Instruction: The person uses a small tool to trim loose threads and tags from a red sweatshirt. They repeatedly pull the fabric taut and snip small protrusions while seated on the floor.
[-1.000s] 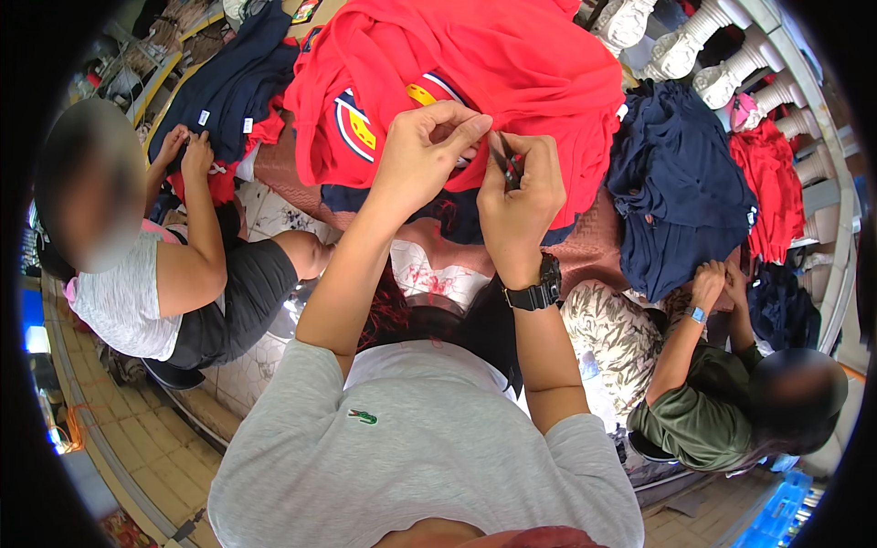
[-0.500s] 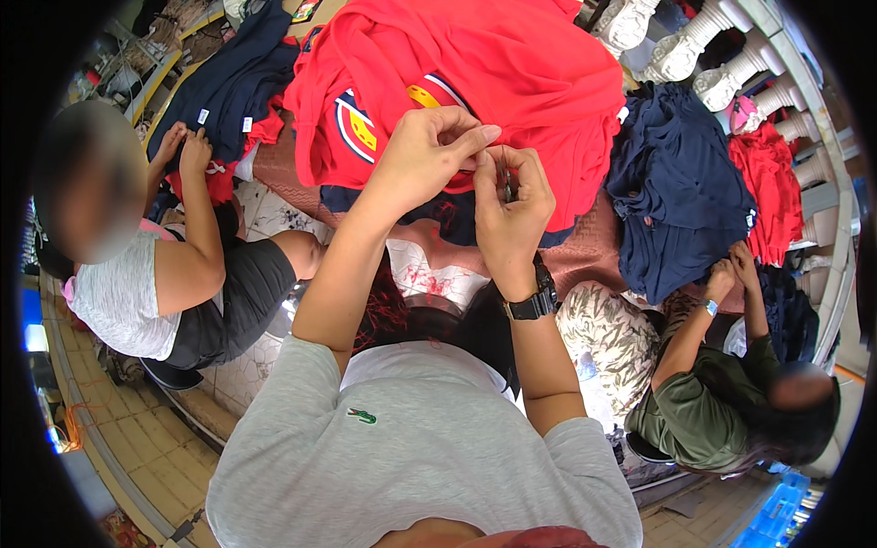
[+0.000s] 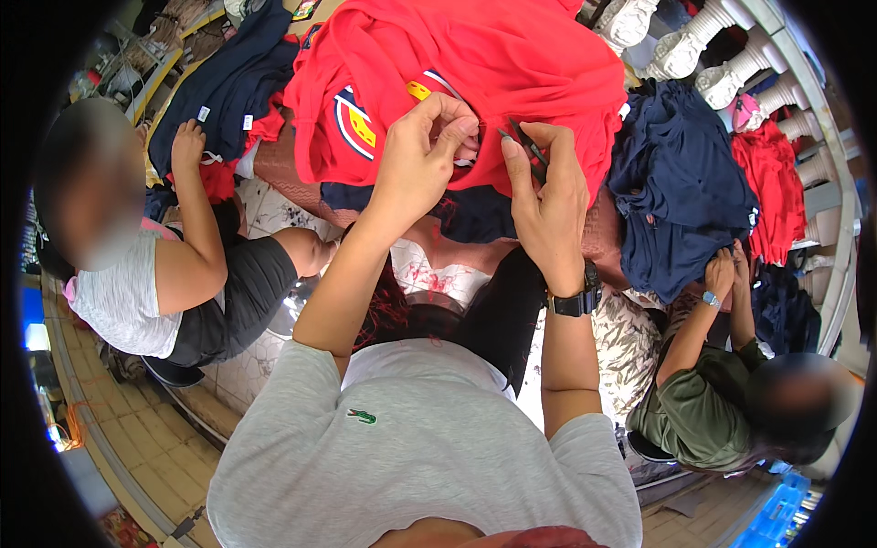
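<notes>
View from the head camera. We pinch a fold of the red garment point(image 3: 512, 64) with our left hand point(image 3: 422, 155), fingers closed on the cloth, while our right hand point(image 3: 546, 196) grips small dark thread snips point(image 3: 528, 146) at the same spot. We judge a trimming step in hand; the next move calls for taut cloth and a fine cut (blades close to the fingertips). Room is tight: seated co-workers flank us, and a navy garment pile point(image 3: 681, 196) lies just right.
</notes>
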The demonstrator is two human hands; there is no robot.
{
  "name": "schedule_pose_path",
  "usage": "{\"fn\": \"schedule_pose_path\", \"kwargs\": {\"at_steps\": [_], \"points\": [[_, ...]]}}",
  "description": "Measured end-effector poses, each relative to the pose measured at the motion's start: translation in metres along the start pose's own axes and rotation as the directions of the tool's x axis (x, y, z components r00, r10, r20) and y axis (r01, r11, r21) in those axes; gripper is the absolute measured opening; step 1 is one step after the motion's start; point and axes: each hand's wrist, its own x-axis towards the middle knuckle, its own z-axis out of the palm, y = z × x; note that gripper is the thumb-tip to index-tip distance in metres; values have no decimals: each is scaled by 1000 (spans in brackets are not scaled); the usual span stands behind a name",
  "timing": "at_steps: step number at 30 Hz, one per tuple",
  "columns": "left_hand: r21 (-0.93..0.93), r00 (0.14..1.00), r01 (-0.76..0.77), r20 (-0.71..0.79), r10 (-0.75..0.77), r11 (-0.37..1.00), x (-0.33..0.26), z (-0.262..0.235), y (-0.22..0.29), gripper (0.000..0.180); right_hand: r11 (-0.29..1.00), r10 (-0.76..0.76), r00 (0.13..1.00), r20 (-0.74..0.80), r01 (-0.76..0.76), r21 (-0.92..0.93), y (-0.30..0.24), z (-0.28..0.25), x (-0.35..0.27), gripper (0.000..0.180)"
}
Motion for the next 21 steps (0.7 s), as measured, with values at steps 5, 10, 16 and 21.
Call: {"fn": "schedule_pose_path", "kwargs": {"at_steps": [5, 10, 16, 21], "points": [[-8, 998, -49, -31, 48, 999, 2, 5, 2, 14, 980, -167, 986, 24, 168, -103, 8, 4, 8, 10], [-18, 999, -47, -28, 47, 999, 4, 6, 2, 15, 966, -226, 974, 2, 224, -128, 9, 10, 10, 8], [-11, 1000, 4, 0, -4, 1000, 7, 5, -3, 17, 967, -212, 976, -40, 204, -150, 7, 15, 11, 9], [-217, 994, 66, -68, -83, 974, 4, 9, -9, 20, 946, 181, 983, -28, -166, 278, 7, 2, 3, 15]]}}
